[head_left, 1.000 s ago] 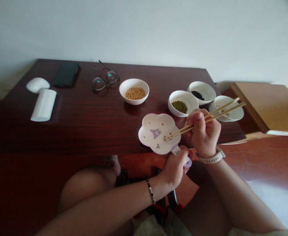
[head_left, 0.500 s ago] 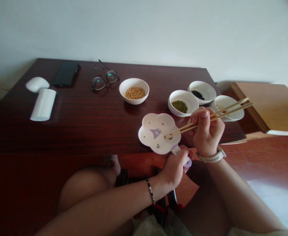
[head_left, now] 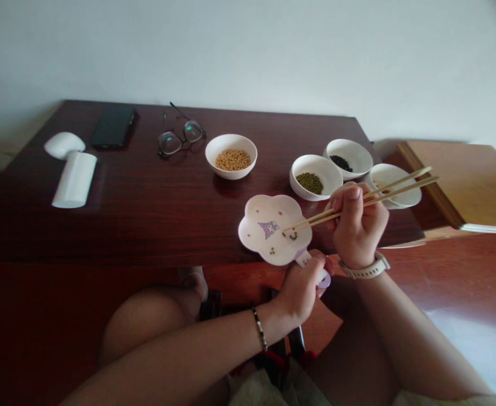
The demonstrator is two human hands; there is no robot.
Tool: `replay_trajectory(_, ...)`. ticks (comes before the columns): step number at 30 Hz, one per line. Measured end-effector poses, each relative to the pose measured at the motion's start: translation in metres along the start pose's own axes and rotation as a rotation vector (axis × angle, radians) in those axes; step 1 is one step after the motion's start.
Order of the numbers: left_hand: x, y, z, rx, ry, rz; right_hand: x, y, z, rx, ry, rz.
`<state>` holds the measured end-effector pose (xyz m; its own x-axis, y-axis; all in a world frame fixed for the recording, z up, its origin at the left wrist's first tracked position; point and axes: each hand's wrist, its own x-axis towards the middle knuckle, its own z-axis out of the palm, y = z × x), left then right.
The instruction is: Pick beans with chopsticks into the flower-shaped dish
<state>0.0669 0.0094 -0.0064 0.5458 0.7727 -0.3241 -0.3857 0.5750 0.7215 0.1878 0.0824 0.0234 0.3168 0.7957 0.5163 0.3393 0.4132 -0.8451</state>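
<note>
The left hand [head_left: 301,293] is curled shut around the little handle [head_left: 303,259] of a flower-shaped dish [head_left: 256,231], so the dish sits at the table's edge. The dish looks light, and that handle looks like the best place to hold it. The right hand [head_left: 356,223] is closed in a narrow pinch on two wooden chopsticks [head_left: 400,189]. Their thin tips point down over the dish, but I cannot tell if they are holding anything. The chopsticks look light, stiff and smooth, so a grip near the middle seems good.

A few tiny green beans [head_left: 290,236] lie on the dish, next to a cartoon picture [head_left: 268,229] (it looks like a little character in a hood). Beans this small and round look slippery and easy to drop.

Just past the dish is a white bowl [head_left: 298,180] of green beans. Beside it are a white bowl [head_left: 358,152] of black beans and a shallow white dish [head_left: 394,176] under the chopsticks' far ends. A white bowl [head_left: 231,172] of yellow beans sits farther left on the dark wood table [head_left: 146,225]. Farther on lie glasses [head_left: 182,138], a black phone [head_left: 113,127], a white mouse [head_left: 64,145] and a white case [head_left: 75,180].
</note>
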Motion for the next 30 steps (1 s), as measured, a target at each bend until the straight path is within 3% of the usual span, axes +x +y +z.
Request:
replay_trajectory(8,0.001,-0.001,0.0,-0.014,0.002,0.008,-0.001,0.0,0.0,-0.06,-0.053,0.009)
replay_trajectory(16,0.0,0.0,0.0,-0.007,-0.002,0.007,-0.002,0.0,0.002,-0.036,-0.002,-0.005)
replay_trajectory(20,0.001,-0.001,0.0,-0.004,-0.005,0.007,0.011,0.001,0.002,-0.007,0.158,-0.057)
replay_trajectory(27,0.002,-0.003,0.001,-0.006,-0.008,-0.003,0.063,0.002,-0.016,0.023,0.498,-0.209)
replay_trajectory(30,0.002,-0.004,0.001,-0.014,-0.019,0.0,0.077,0.011,-0.021,-0.011,0.58,-0.219)
